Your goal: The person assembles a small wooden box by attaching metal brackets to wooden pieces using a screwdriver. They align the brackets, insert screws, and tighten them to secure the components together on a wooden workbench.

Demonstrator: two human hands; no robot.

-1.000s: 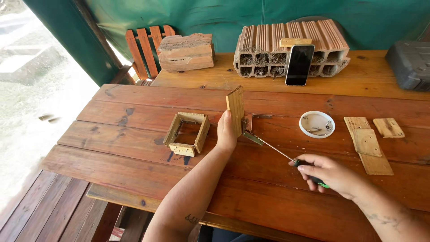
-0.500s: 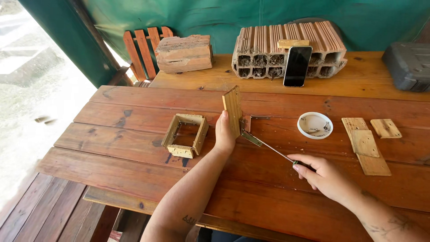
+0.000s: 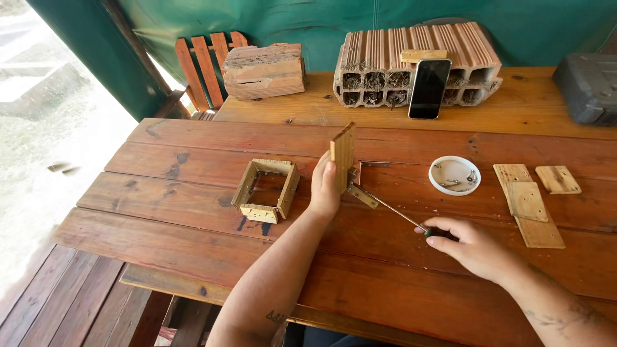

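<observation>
My left hand (image 3: pixel 326 187) holds a small wooden panel (image 3: pixel 343 156) upright on the red-brown wooden table (image 3: pixel 193 212). A metal hinge (image 3: pixel 362 195) sits at the panel's lower right edge. My right hand (image 3: pixel 472 244) grips the dark handle of a long screwdriver (image 3: pixel 400 215), whose tip points at the hinge. An open square wooden frame (image 3: pixel 266 189) lies just left of my left hand.
A white dish (image 3: pixel 454 175) with small screws stands right of the panel, and flat wooden pieces (image 3: pixel 527 200) lie beyond it. At the back are a hollow clay brick (image 3: pixel 411 61) with a phone (image 3: pixel 429 88) leaning on it, a wood block (image 3: pixel 263 69) and a dark case (image 3: pixel 588 87).
The view shifted slightly. My right hand has slid a little along the screwdriver handle; the left hand keeps the panel upright in the same spot.
</observation>
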